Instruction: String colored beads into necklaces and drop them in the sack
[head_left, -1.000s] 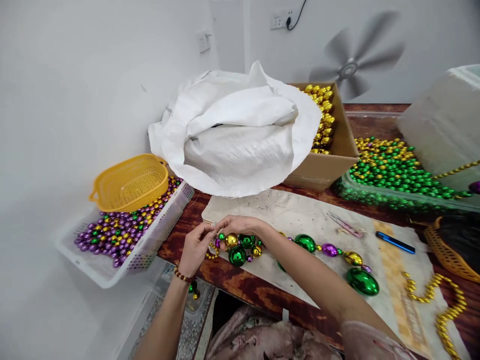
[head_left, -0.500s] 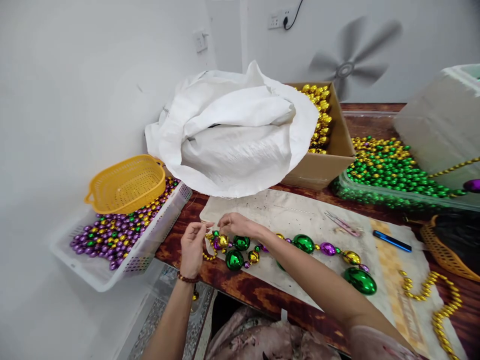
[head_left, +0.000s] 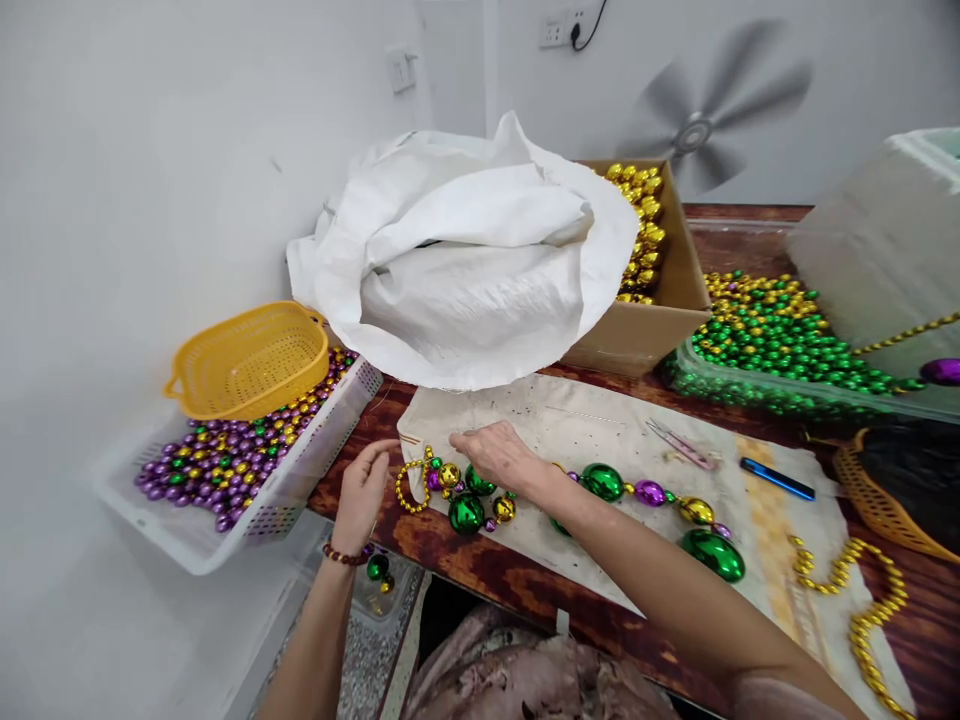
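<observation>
My left hand (head_left: 361, 495) is over the table's left front edge, thumb and fingertips pinched together; anything between them is too thin to make out. My right hand (head_left: 496, 458) is closed above the cloth, fingertips pointing left, what it holds also not visible. Between and below them lies a bead garland (head_left: 466, 513) of green, gold and purple balls, with a loop of small gold beads (head_left: 411, 487) at its left end. Its far part, with large green beads (head_left: 602, 482), runs right beyond my right forearm, which hides some of it.
A white basket (head_left: 225, 560) of small beads stands left, a yellow strainer (head_left: 247, 362) on top. Behind are a white sack (head_left: 480, 320) and a carton (head_left: 637, 335) of gold balls. Pink snips (head_left: 694, 452), a blue-black tool (head_left: 778, 478) and a gold bead strand (head_left: 855, 555) lie right.
My hands have drawn apart: the left has gone left and down, away from the bead loop, and the right has shifted slightly right. The gold loop is now uncovered.
</observation>
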